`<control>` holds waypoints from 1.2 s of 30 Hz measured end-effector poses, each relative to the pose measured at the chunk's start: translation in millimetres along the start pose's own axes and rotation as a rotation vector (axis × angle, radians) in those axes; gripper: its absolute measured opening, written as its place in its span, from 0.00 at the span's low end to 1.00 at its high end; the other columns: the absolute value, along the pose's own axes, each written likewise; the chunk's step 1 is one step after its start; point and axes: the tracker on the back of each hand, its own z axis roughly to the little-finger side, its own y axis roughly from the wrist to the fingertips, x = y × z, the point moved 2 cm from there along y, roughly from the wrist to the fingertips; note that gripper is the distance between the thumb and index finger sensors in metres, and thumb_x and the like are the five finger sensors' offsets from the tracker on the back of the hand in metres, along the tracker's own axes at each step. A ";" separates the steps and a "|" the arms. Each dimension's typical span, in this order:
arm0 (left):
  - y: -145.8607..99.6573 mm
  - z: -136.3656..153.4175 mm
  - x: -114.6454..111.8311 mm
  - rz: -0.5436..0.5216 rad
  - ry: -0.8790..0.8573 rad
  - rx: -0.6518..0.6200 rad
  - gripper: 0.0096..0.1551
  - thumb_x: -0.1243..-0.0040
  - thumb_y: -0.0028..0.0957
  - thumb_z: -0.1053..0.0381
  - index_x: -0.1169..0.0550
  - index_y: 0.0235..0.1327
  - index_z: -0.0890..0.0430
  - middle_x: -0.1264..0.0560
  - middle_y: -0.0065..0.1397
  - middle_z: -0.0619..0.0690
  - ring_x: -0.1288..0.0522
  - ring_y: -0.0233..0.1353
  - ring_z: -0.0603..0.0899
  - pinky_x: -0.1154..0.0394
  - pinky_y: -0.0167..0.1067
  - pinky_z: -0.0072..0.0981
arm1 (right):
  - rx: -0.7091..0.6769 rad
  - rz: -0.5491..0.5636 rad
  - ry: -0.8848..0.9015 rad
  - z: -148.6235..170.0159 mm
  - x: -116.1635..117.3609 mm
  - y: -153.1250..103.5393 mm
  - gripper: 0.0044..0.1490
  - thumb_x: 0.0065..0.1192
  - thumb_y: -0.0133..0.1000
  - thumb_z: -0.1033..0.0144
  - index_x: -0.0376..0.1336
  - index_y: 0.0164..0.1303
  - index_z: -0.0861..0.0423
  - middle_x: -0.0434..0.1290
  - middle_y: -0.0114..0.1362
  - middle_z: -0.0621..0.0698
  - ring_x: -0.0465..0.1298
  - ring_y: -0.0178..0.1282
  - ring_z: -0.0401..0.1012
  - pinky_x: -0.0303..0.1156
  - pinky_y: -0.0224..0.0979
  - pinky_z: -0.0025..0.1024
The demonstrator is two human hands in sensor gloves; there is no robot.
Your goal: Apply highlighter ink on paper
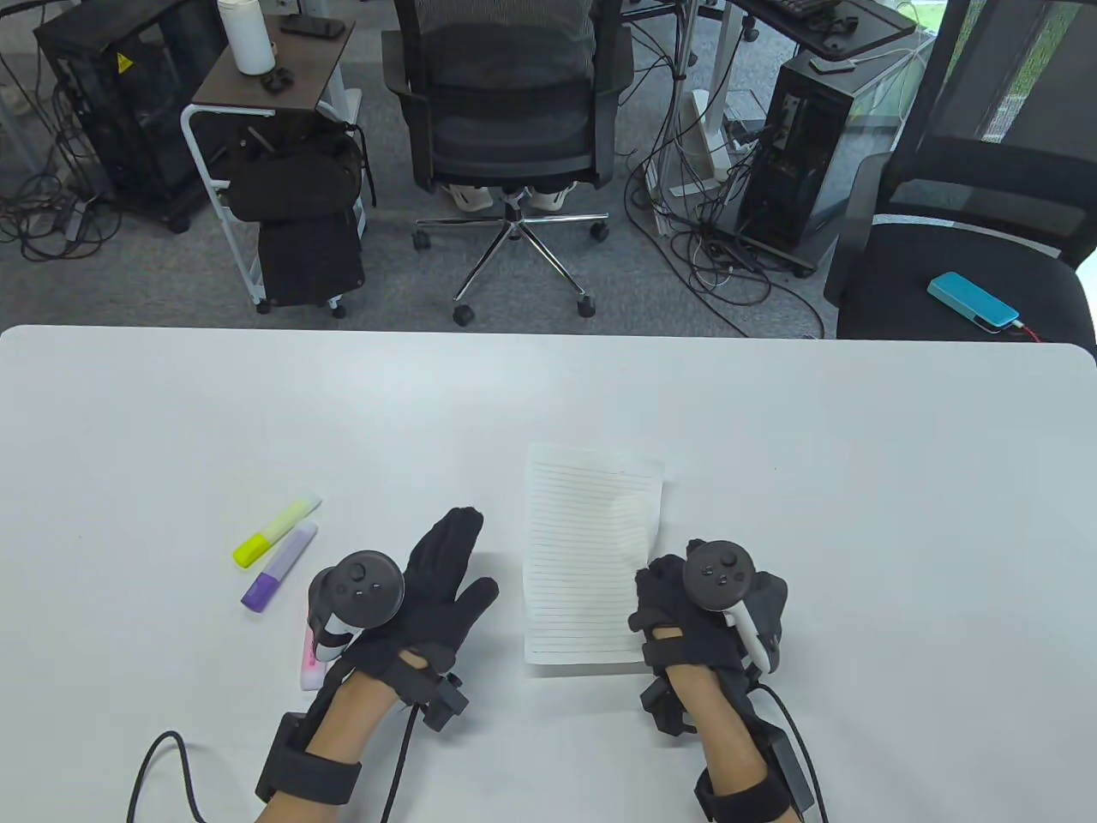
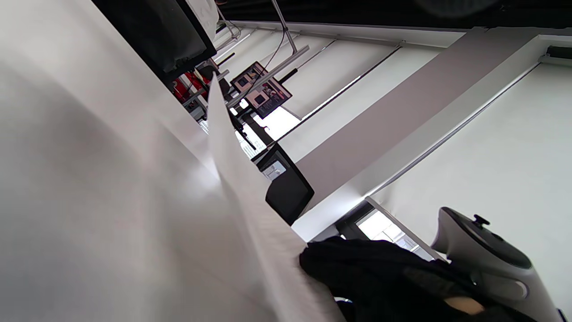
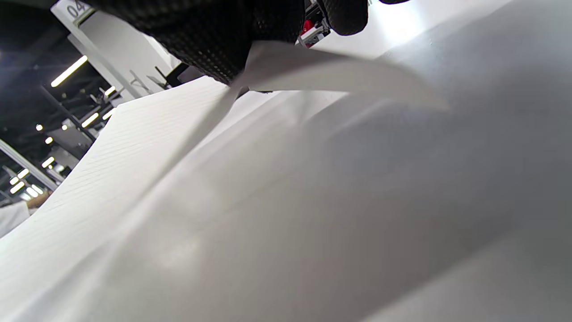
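White tabletop (image 1: 171,411) is carrying everything you are working with, and at its left two capped highlighters are lying side by side at a slant: the yellow highlighter (image 1: 276,533) farther from you, the purple highlighter (image 1: 278,568) just beside it and nearer. A pink highlighter (image 1: 312,658) is lying next to them toward you, partly hidden under your left hand (image 1: 428,591) and its tracker (image 1: 360,591). You are keeping that hand flat and spread over the table, fingers extended and splayed toward the far edge, gripping nothing; it is sitting between the markers and the sheet, touching neither the yellow nor the purple one. Moving right, the lined paper (image 1: 587,557) is lying near the table's front edge, its left side flat on the surface and its right edge curling upward. In the left wrist view the paper (image 2: 250,210) is showing as a raised edge running up to your gloved right hand (image 2: 380,273). At the right, your right hand (image 1: 707,600) is pinching the sheet's lower right edge; the right wrist view is showing your gloved fingers (image 3: 214,31) closed on the paper (image 3: 313,67) and lifting that part off the table (image 3: 357,214). No highlighter is sitting in either hand, and the page is showing no ink.
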 end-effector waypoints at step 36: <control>-10.3 4.3 45.8 -0.175 0.407 0.229 0.42 0.49 0.48 0.31 0.31 0.71 0.54 0.42 0.81 0.57 0.48 0.81 0.69 0.49 0.71 0.72 | -0.162 -0.020 0.117 -17.5 2.1 -16.2 0.41 0.48 0.70 0.45 0.44 0.88 0.50 0.34 0.87 0.72 0.31 0.81 0.71 0.32 0.71 0.78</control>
